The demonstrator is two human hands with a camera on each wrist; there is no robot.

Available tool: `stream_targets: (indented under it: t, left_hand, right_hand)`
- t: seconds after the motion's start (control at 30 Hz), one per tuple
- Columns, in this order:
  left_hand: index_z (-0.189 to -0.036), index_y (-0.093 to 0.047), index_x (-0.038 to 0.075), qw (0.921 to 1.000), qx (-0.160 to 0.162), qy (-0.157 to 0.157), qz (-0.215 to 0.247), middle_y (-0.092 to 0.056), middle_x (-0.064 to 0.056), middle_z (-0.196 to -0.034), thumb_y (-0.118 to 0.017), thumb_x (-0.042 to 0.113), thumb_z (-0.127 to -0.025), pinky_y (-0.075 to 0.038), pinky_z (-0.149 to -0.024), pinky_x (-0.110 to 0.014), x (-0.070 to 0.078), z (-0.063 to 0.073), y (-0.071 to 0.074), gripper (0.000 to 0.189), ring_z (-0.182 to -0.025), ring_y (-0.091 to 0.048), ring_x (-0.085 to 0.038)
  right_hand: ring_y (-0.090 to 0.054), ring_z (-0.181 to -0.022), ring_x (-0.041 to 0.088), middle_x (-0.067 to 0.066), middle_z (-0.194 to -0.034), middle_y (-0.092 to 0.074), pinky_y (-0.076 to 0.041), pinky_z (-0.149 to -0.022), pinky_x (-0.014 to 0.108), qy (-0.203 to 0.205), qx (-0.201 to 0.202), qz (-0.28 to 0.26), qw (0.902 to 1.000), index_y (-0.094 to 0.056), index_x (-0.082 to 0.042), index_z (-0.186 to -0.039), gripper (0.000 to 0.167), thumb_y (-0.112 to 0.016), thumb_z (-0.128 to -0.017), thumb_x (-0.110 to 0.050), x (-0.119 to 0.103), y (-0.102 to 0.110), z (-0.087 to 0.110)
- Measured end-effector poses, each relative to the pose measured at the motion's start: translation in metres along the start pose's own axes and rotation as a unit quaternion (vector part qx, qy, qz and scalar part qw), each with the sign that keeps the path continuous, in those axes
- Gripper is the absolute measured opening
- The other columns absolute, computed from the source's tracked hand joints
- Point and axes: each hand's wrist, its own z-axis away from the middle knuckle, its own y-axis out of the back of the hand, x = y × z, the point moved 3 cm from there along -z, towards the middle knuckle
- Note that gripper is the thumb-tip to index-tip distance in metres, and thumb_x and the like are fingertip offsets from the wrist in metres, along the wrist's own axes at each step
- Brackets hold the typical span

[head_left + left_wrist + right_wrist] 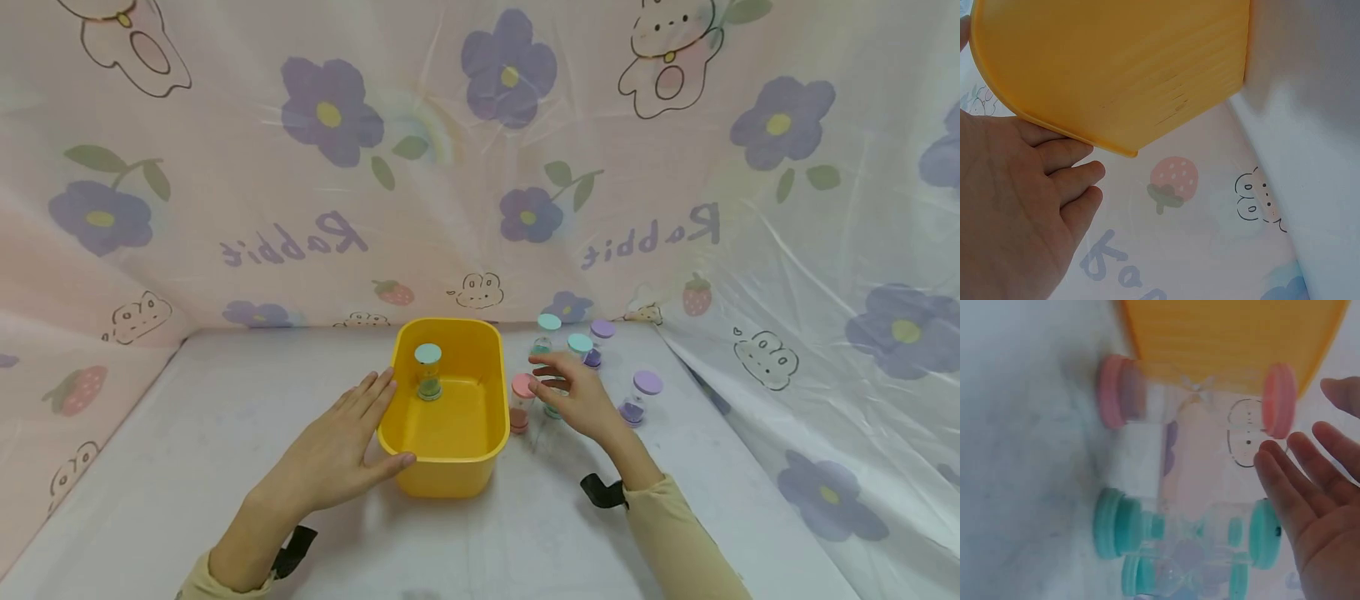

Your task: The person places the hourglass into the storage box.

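A yellow plastic bin (444, 477) stands on the table, with one teal-capped sand timer (428, 371) upright inside near its left wall. My left hand (330, 454) rests along the bin's left rim, fingers straight; in the left wrist view its fingertips touch the rim's outer edge. To the right of the bin, my right hand (573, 396) hovers with fingers loosely bent and nothing held. Closest to its fingertips is a pink sand timer (1194, 394), standing beside the bin. Near that hand are also a teal sand timer (1188, 528) and a second teal timer (547, 332), both partly hidden.
Behind the right hand stands a purple sand timer (602, 330), and farther right is another purple timer (641, 398). A patterned curtain (450, 192) hangs along the back and sides of the white table (247, 392).
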Motion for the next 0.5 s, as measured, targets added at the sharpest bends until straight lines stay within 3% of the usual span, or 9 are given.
stream_targets:
  t: [0.33,0.5]
  left_hand:
    - [-0.162,-0.029,-0.001,1.0000,-0.007,0.006,0.001,-0.022,-0.015,-0.171,-0.051,0.072,-0.098,-0.026,-0.126,-0.055,0.0000,0.0002,-0.0005,0.100,-0.157,-0.023,-0.035]
    - [-0.162,-0.029,-0.001,1.0000,-0.006,0.005,0.000,-0.022,-0.015,-0.171,-0.051,0.072,-0.098,-0.026,-0.126,-0.055,0.0000,0.0003,-0.0003,0.099,-0.157,-0.023,-0.036]
  right_hand:
    - [-0.070,-0.112,0.032,0.013,-0.131,-0.066,-0.059,-0.095,0.056,0.006,-0.036,-0.008,0.9993,-0.064,-0.002,-0.136,0.045,-0.078,-0.094,-0.014,0.0076,-0.0093,0.0081]
    - [-0.070,-0.111,0.032,0.013,-0.131,-0.066,-0.060,-0.094,0.050,0.016,-0.039,-0.011,0.9991,-0.064,-0.001,-0.135,0.046,-0.080,-0.093,-0.010,0.0091,-0.0110,0.0073]
